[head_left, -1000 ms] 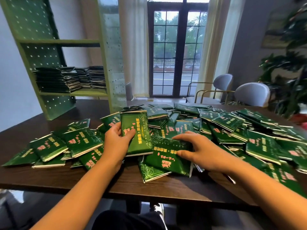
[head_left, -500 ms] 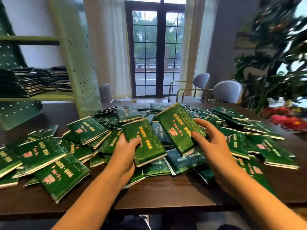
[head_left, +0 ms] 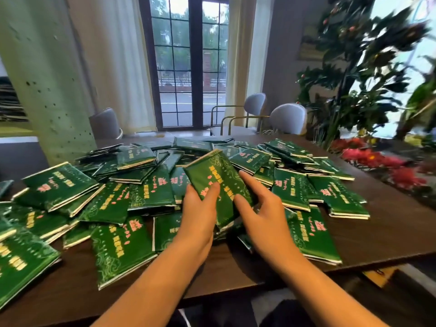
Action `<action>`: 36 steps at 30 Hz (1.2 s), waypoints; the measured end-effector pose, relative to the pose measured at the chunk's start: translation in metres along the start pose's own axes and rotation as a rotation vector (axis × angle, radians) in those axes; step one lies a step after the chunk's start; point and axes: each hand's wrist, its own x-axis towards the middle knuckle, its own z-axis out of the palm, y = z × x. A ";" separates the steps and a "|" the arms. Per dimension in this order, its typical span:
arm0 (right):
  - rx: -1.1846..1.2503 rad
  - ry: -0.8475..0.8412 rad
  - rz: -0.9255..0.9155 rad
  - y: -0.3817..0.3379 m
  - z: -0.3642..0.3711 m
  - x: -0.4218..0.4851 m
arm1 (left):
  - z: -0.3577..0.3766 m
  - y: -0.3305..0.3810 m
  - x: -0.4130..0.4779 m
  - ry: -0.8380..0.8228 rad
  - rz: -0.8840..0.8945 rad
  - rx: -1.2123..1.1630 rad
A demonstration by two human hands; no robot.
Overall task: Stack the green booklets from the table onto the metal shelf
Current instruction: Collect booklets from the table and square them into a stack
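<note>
Dark table [head_left: 389, 234] is strewn with green booklets [head_left: 59, 185]. Left hand [head_left: 198, 213] grips one raised booklet [head_left: 212, 172], thumb on cover; right hand [head_left: 264, 215] touches its right edge, fingers loosely extended.

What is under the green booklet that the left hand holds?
Other green booklets piled on the dark wooden table. The held green booklet, left hand and right hand hide what is directly beneath.

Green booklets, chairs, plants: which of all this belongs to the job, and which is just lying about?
Job: booklets in hand, gripped by left hand, touched by right hand; loose booklets; table; metal shelf.
Lying about: chairs; plant; red flowers.
</note>
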 end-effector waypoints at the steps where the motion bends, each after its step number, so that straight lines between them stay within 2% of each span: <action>1: -0.070 -0.009 -0.027 0.003 -0.006 0.002 | 0.003 0.000 0.004 0.003 -0.008 0.008; 3: -0.185 -0.027 -0.048 0.012 -0.021 0.010 | 0.007 0.004 0.015 0.000 -0.034 0.019; 10: -0.557 -0.135 0.091 0.061 -0.069 0.056 | 0.017 0.028 0.048 -0.046 -0.115 0.054; 19: -0.683 -0.305 0.044 0.068 -0.065 0.111 | 0.013 0.041 0.087 -0.069 -0.079 0.181; 23: -0.734 -0.376 -0.003 0.064 -0.055 0.132 | 0.005 0.034 0.093 -0.062 0.043 0.229; 26: -0.832 -0.438 -0.031 0.067 -0.048 0.136 | -0.001 0.029 0.091 -0.089 0.049 0.226; 32: -0.899 -0.363 -0.188 0.065 -0.044 0.132 | -0.010 0.030 0.088 -0.113 -0.040 0.141; 36: -0.726 -0.173 -0.240 0.060 -0.049 0.128 | -0.014 0.032 0.087 -0.116 -0.061 0.103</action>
